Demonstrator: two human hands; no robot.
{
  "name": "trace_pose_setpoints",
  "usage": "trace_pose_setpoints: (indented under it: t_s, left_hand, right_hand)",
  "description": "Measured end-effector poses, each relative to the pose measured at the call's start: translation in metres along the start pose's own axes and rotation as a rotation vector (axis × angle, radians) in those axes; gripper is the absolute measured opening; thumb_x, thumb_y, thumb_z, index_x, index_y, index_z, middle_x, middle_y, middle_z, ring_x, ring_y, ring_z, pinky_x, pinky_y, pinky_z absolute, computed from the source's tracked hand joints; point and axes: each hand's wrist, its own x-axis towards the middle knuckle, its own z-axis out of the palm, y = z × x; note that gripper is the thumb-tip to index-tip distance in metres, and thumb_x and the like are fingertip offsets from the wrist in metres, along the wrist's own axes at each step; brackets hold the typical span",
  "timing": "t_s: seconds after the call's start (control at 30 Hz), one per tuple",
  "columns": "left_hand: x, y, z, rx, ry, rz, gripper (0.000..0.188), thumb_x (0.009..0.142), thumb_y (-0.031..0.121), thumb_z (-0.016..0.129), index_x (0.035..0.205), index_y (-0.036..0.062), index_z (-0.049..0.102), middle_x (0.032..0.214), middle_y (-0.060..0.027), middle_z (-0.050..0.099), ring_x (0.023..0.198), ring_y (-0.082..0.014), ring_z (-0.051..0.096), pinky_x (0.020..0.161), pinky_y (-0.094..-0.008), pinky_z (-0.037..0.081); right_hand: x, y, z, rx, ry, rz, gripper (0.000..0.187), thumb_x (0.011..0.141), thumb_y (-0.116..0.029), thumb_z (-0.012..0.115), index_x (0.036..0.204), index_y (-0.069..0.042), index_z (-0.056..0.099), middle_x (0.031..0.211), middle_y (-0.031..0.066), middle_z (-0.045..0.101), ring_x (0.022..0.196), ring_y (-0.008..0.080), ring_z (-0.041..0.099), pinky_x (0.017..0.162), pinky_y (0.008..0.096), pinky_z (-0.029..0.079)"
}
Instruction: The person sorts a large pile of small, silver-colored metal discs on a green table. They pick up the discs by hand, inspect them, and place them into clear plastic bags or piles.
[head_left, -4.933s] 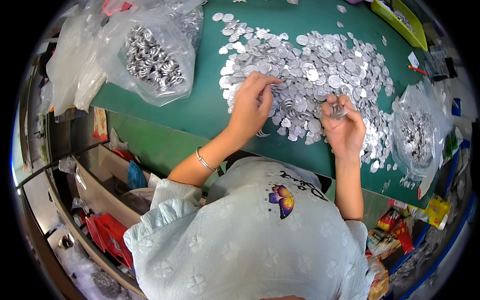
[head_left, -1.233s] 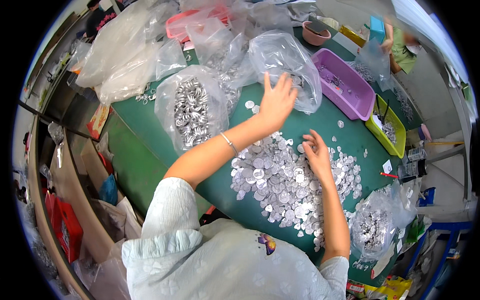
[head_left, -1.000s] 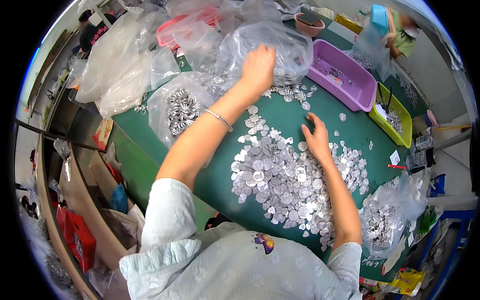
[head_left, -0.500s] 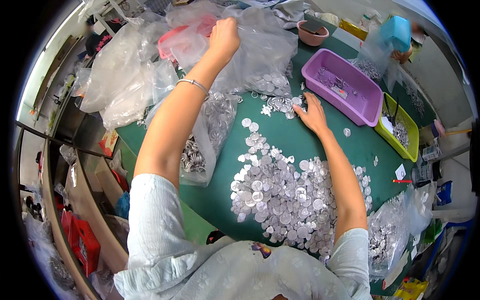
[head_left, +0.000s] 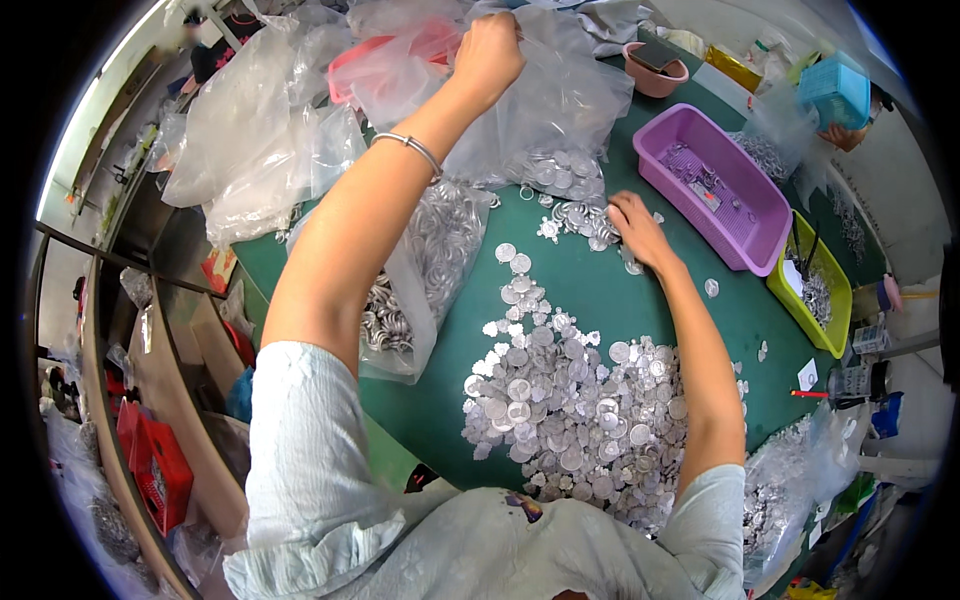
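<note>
High up — my left hand (head_left: 490,58) is clamped on a clear plastic bag (head_left: 580,95).
Its lower end, with silvery discs (head_left: 560,172) inside, lies on the green table (head_left: 605,300) beside a small loose cluster (head_left: 580,222). My right hand (head_left: 642,232) is at that cluster's right edge — whether its fingers pinch anything, I cannot tell. A larger disc heap (head_left: 585,420) spreads nearer me.

On the tabletop (head_left: 475,310), a heap of discs (head_left: 570,410) is lying toward the near edge; at its left is a bag of rings (head_left: 425,310), and behind it a bag of discs (head_left: 570,135). Two trays (head_left: 752,240) stand toward the right edge.
</note>
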Motion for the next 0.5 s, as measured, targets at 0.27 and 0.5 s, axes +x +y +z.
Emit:
trace_pose_setpoints:
  t_s: [0.27, 0.5]
  left_hand:
    - [0.006, -0.001, 0.016, -0.119, 0.195, 0.108, 0.014, 0.077, 0.002, 0.045, 0.083, -0.0015, 0.058, 0.079, -0.0264, 0.061, 0.078, -0.0429, 0.061, 0.067, -0.0483, 0.047]
    - [0.004, 0.006, 0.010, -0.172, 0.168, 0.098, 0.014, 0.075, 0.000, 0.046, 0.081, -0.0036, 0.058, 0.077, -0.0270, 0.061, 0.078, -0.0430, 0.061, 0.067, -0.0473, 0.047]
  right_hand:
    - [-0.046, -0.055, -0.022, 0.063, -0.152, -0.297, 0.040, 0.084, -0.026, 0.063, 0.118, -0.006, 0.058, 0.119, 0.0119, 0.055, 0.118, 0.0290, 0.047, 0.099, 0.0373, 0.037]
    - [-0.001, -0.081, 0.032, -0.128, -0.024, -0.431, 0.046, 0.082, -0.027, 0.065, 0.120, -0.003, 0.055, 0.131, 0.0146, 0.048, 0.123, 0.0306, 0.041, 0.104, 0.0398, 0.033]
